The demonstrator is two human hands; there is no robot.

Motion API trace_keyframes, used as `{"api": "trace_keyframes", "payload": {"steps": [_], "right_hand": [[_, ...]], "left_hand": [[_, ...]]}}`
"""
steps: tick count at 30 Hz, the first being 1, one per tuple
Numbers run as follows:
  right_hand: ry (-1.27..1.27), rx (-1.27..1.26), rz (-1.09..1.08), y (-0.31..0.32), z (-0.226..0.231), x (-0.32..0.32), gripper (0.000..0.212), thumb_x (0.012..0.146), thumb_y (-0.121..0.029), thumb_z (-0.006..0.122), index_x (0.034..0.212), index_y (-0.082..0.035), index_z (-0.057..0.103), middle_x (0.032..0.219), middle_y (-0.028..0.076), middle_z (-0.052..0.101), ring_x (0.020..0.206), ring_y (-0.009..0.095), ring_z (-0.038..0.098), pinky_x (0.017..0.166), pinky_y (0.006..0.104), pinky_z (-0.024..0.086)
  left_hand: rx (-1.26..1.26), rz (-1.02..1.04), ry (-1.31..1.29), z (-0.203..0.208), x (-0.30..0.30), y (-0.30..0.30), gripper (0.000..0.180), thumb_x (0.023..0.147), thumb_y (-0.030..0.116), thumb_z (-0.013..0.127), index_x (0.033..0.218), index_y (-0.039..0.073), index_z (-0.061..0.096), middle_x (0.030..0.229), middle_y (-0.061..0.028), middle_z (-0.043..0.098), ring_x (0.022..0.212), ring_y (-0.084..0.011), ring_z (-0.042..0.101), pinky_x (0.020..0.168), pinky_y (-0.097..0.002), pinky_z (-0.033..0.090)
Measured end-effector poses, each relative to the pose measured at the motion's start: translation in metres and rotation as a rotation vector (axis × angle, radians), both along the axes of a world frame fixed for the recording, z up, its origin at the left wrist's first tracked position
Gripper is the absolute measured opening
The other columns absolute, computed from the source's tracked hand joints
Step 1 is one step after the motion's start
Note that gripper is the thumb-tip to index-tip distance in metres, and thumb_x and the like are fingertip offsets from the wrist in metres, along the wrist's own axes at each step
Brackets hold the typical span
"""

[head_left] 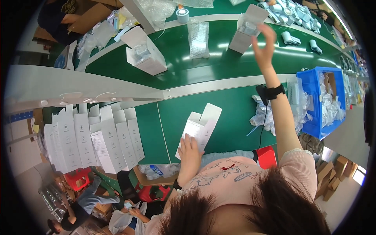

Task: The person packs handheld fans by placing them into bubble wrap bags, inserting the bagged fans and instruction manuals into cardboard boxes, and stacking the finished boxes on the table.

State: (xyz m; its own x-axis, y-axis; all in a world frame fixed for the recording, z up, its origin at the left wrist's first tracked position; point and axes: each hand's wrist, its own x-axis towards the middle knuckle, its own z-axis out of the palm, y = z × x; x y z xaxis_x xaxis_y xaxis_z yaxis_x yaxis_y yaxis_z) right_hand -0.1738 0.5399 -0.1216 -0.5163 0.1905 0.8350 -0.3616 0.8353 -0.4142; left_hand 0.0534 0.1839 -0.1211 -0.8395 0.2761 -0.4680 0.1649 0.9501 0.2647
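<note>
My left hand (190, 152) holds a tall white carton (201, 131) at its lower part, fingers spread over the printed face. The carton's top flaps stand up, and its inside is hidden. On the green conveyor belt ahead, my right hand (265, 47) reaches out with thumb and fingers apart. Beside those fingers stands another white carton (239, 41) with its lid raised and a pale grey-white device (248, 27) showing at the top. Whether the fingertips touch that carton I cannot tell. A black band with a dark cable circles my right wrist.
Several white cartons (109, 145) stand in rows at the left. On the belt are an open carton (150, 58), a bubble-wrap pouch (199, 39) and loose devices (290, 38). A blue bin (309, 92) and plastic bags (264, 113) lie right. A metal rail (196, 90) divides belt and table.
</note>
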Motion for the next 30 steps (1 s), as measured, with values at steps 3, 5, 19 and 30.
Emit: {"api": "trace_keyframes", "payload": {"steps": [3,5,19,30], "right_hand": [[-0.495,-0.232,0.3,-0.051,0.002,-0.022,0.029,0.078,-0.015,0.061,0.104,-0.004,0.057,0.097,0.009,0.059,0.087,0.027,0.057,0.075,0.034,0.046],[-0.73,-0.061,0.078,-0.075,-0.013,-0.063,0.04,0.081,-0.026,0.058,0.112,-0.003,0.051,0.097,0.014,0.059,0.084,0.031,0.059,0.071,0.0373,0.048],[-0.558,-0.305,0.524,-0.111,-0.035,-0.063,0.088,0.062,-0.018,0.066,0.134,-0.009,0.017,0.121,0.024,0.04,0.111,0.035,0.044,0.093,0.0389,0.037],[-0.155,-1.621,0.414,-0.103,0.053,0.138,0.064,0.072,-0.004,0.06,0.123,-0.009,0.022,0.117,0.011,0.039,0.109,0.021,0.042,0.093,0.0344,0.036]], "left_hand": [[0.209,-0.033,-0.033,0.002,-0.046,-0.006,0.075,0.065,0.019,0.071,0.128,0.002,0.033,0.128,-0.0219,0.031,0.114,-0.0394,0.034,0.097,-0.0436,0.03],[0.301,-0.046,-0.037,-0.005,-0.075,-0.001,0.077,0.065,0.02,0.072,0.128,0.001,0.032,0.127,-0.0212,0.031,0.111,-0.039,0.035,0.097,-0.0431,0.03],[1.141,0.337,-0.187,-0.037,-0.085,-0.001,0.066,0.067,0.016,0.071,0.122,0.004,0.036,0.117,-0.0158,0.043,0.106,-0.0256,0.045,0.094,-0.0329,0.034],[1.0,0.073,0.193,0.002,-0.066,0.08,0.06,0.061,0.011,0.076,0.106,0.004,0.037,0.12,-0.0196,0.041,0.107,-0.0288,0.046,0.085,-0.0373,0.04]]}}
